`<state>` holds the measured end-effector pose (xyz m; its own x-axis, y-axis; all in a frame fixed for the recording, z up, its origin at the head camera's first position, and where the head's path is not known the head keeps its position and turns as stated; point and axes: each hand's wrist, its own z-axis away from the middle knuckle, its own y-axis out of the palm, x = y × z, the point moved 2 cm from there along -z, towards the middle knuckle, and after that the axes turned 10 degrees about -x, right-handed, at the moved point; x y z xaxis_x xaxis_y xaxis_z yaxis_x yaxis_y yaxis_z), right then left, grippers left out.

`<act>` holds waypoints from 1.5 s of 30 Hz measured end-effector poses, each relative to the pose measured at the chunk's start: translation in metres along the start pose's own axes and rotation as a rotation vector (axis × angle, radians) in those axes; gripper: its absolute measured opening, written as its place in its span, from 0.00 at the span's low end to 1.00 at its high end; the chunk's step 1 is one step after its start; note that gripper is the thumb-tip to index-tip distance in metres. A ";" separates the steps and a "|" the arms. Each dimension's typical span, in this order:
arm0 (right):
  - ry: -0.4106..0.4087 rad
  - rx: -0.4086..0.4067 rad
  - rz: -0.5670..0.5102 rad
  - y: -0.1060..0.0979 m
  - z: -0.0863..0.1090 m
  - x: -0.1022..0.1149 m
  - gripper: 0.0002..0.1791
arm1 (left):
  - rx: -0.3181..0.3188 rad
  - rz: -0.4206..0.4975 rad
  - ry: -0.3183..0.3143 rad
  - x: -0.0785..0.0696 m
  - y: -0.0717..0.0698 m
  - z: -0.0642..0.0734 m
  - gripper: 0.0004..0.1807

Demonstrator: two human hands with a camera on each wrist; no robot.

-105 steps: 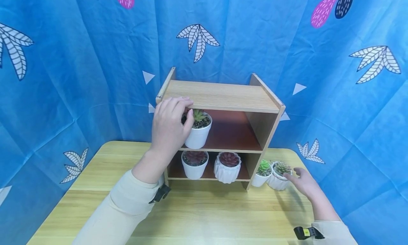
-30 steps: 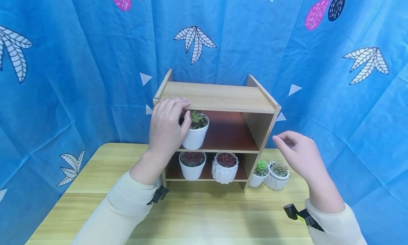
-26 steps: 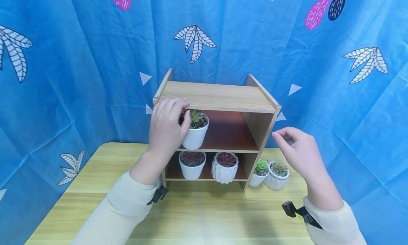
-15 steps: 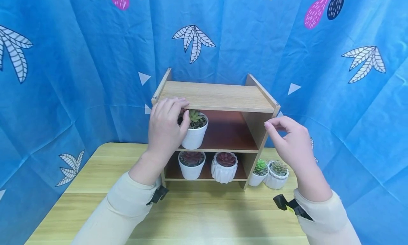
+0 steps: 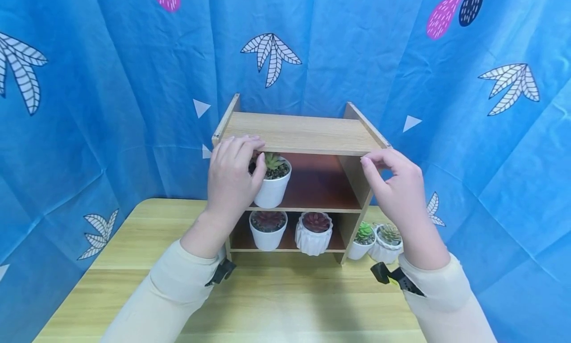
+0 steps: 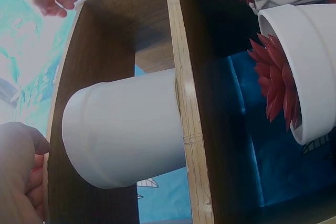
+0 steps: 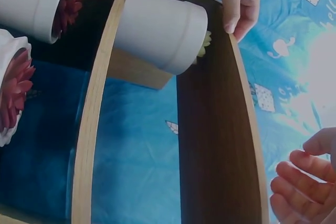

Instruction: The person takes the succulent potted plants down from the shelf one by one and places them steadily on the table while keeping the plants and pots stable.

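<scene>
My left hand (image 5: 234, 177) rests at the left front corner of the wooden shelf unit (image 5: 308, 134). Its fingers lie on the top board and its thumb (image 7: 229, 26) is at the board's front edge. Below it, on the middle shelf, stands a smooth white pot (image 5: 271, 192) with a green succulent (image 5: 274, 162), partly hidden behind that hand. Level with the top board's right front corner is my right hand (image 5: 397, 187), raised and holding nothing. In the right wrist view its fingers (image 7: 296, 182) are loosely bent, with a gap to the board's edge.
On the bottom shelf are a smooth white pot (image 5: 268, 239) and a ridged white pot (image 5: 313, 241), both with red succulents. Right of the unit, two more potted succulents, a smooth pot (image 5: 359, 250) and a ridged pot (image 5: 383, 253), stand on the wooden table (image 5: 276, 298). Blue curtains (image 5: 147, 75) surround it.
My right hand has left the ridged pot beside the unit, then risen and moved left to the top board's right corner. The left hand has stayed at the left corner.
</scene>
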<state>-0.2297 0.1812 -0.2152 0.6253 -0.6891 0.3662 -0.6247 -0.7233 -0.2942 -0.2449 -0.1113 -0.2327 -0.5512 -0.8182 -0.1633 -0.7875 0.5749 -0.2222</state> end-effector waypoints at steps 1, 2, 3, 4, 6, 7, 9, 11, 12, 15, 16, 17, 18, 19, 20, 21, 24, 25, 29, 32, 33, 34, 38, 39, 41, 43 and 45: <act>-0.010 -0.011 -0.009 0.001 -0.001 0.000 0.07 | -0.002 0.001 0.000 0.000 0.000 0.000 0.13; -0.021 -0.021 -0.017 0.003 -0.002 0.001 0.08 | -0.003 0.001 0.000 0.000 0.000 0.000 0.13; -0.031 -0.032 -0.021 0.004 -0.003 0.001 0.08 | -0.003 0.001 0.001 0.000 0.000 0.000 0.13; -0.039 -0.042 -0.021 0.006 -0.004 0.001 0.08 | -0.003 0.000 0.000 0.000 0.001 0.000 0.13; -0.055 -0.058 -0.021 0.009 -0.006 0.002 0.09 | 0.001 -0.002 -0.001 0.000 0.000 0.000 0.13; -0.062 -0.066 -0.021 0.011 -0.006 0.002 0.09 | 0.003 -0.003 -0.003 0.000 0.000 0.000 0.14; -0.077 -0.080 -0.017 0.014 -0.008 0.003 0.09 | 0.009 -0.005 -0.005 0.000 0.000 0.000 0.14; -0.092 -0.094 -0.018 0.017 -0.009 0.003 0.09 | 0.011 -0.005 -0.007 -0.001 0.000 0.000 0.14; -0.101 -0.102 -0.022 0.018 -0.009 0.003 0.09 | 0.009 -0.003 -0.007 -0.001 0.000 0.000 0.14; -0.136 -0.123 -0.019 0.022 -0.010 0.002 0.10 | 0.003 -0.001 -0.004 -0.001 0.000 0.000 0.13; -0.147 -0.127 -0.014 0.024 -0.011 0.001 0.10 | 0.000 0.000 -0.003 0.000 0.000 0.000 0.13; -0.158 -0.131 -0.008 0.025 -0.011 0.001 0.11 | -0.003 0.001 -0.001 0.000 0.000 0.000 0.13; -0.162 -0.135 -0.004 0.027 -0.011 0.000 0.11 | -0.005 0.002 -0.001 0.000 0.001 0.000 0.13; -0.169 -0.135 0.005 0.028 -0.011 0.000 0.11 | -0.006 0.001 0.000 0.000 0.001 0.000 0.13; -0.171 -0.136 0.008 0.030 -0.011 -0.001 0.12 | -0.007 0.001 0.001 0.000 0.001 0.000 0.13; -0.167 -0.138 0.007 0.032 -0.011 -0.002 0.11 | -0.008 0.001 0.000 0.000 0.001 0.001 0.13; -0.165 -0.146 0.008 0.037 -0.011 -0.004 0.11 | -0.010 -0.002 0.001 0.000 0.002 0.001 0.13; -0.174 -0.148 0.013 0.039 -0.011 -0.005 0.11 | -0.009 -0.002 0.001 0.000 0.002 0.001 0.13; -0.217 -0.161 0.030 0.044 -0.010 -0.007 0.12 | -0.009 -0.004 0.002 0.000 0.002 0.001 0.14; -0.235 -0.161 0.033 0.048 -0.010 -0.008 0.12 | -0.014 -0.003 0.003 0.000 0.003 0.002 0.14; -0.233 -0.161 0.032 0.049 -0.009 -0.008 0.11 | -0.017 -0.002 0.004 0.000 0.003 0.002 0.14; -0.231 -0.159 0.037 0.050 -0.009 -0.008 0.11 | -0.020 -0.002 0.005 -0.001 0.003 0.003 0.14; -0.220 -0.148 0.055 0.052 -0.007 -0.009 0.11 | -0.030 0.006 0.010 -0.001 0.004 0.004 0.13; -0.218 -0.146 0.059 0.052 -0.007 -0.009 0.10 | -0.032 0.008 0.010 -0.001 0.004 0.004 0.13; -0.217 -0.141 0.062 0.052 -0.006 -0.009 0.10 | -0.035 0.009 0.010 -0.001 0.005 0.004 0.13; -0.217 -0.138 0.064 0.052 -0.006 -0.010 0.10 | -0.037 0.008 0.009 0.000 0.005 0.005 0.13; -0.218 -0.135 0.065 0.053 -0.005 -0.010 0.10 | -0.040 0.008 0.007 0.000 0.006 0.005 0.13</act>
<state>-0.2715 0.1505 -0.2297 0.6589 -0.7377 0.1471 -0.7144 -0.6750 -0.1847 -0.2484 -0.1079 -0.2387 -0.5597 -0.8135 -0.1580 -0.7931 0.5812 -0.1824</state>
